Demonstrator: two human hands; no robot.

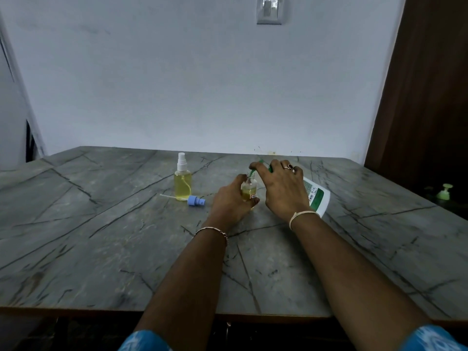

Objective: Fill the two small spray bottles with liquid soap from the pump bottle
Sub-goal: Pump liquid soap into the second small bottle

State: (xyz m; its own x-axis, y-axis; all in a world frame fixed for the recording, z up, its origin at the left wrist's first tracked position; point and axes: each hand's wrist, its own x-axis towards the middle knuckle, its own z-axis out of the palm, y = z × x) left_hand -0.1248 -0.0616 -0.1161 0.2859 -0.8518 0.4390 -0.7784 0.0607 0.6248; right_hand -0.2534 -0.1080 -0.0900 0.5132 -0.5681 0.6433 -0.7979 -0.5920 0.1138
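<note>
On the grey marble table [101,249] my left hand [231,198] grips a small open spray bottle [249,190], part full of yellow liquid. My right hand [281,186] holds the white and green pump bottle [316,196] tilted over, its green nozzle [253,171] at the small bottle's mouth. Further left a second spray bottle [182,182] stands upright with its white sprayer on, nearly full of yellow liquid. A loose blue spray head [195,200] with its tube lies in front of it.
A green pump cap [444,192] lies in the dark area off the table's right side. A wall with a light switch [270,10] backs the table. A brown wooden door [425,97] stands at the right.
</note>
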